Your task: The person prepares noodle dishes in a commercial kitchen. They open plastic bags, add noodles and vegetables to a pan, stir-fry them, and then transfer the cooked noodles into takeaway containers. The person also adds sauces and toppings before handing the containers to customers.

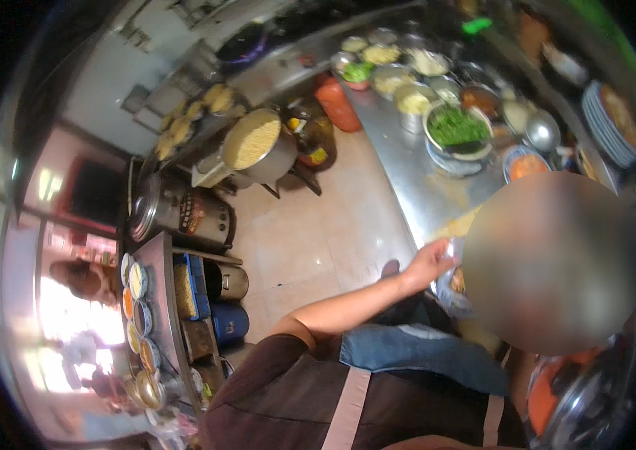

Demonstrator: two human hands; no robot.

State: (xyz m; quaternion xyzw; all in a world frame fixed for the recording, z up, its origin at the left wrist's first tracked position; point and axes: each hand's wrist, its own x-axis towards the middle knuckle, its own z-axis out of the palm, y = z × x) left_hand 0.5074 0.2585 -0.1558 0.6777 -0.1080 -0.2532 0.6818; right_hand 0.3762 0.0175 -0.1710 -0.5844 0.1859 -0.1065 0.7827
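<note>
My left hand (433, 263) reaches across to the edge of the steel worktable (382, 143). Its fingers pinch the edge of a thin clear plastic bag (457, 306), which hangs below them at the table's edge. Something brownish shows inside the bag, too blurred to name. Yellowish food or residue (461, 225) lies on the steel just beyond the fingers. A large blurred disc covers the area to the right, and my right hand cannot be seen. Farther up the table, a white bowl of chopped greens (455, 126) stands on plates, with a dark utensil across its rim.
Several bowls of ingredients (413, 101) crowd the table's far end. A blue-rimmed bowl of orange food (527, 164) and stacked plates (605, 126) stand at right. On the left are a large pot of pale grains (256, 140), a steel cooker (188, 211) and a shelf with small bowls (140, 315).
</note>
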